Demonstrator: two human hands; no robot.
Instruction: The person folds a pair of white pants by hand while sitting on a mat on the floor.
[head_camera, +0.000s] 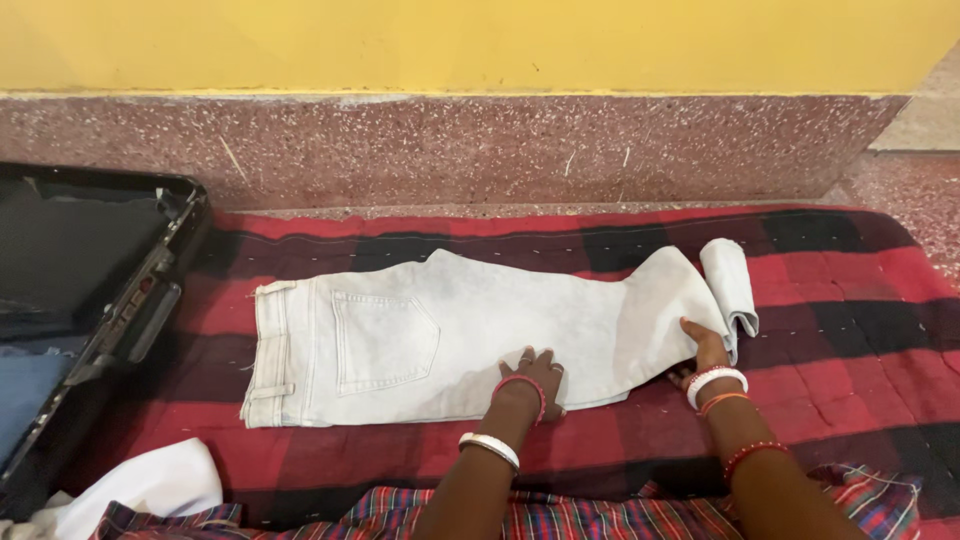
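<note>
Red-black plaid blanket (830, 330) on floor; pale jeans (450, 335), open suitcase (90, 290)

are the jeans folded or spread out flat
Partly folded: the jeans lie leg over leg on the blanket, hem end rolled by the right hand.

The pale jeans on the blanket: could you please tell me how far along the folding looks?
The jeans lie flat, legs laid together, and the hem end is already rolled. The right hand grips the leg beside that roll while the left hand presses mid-leg. Most of the length, up to the waistband, remains unrolled, and the open suitcase sits alongside.
</note>
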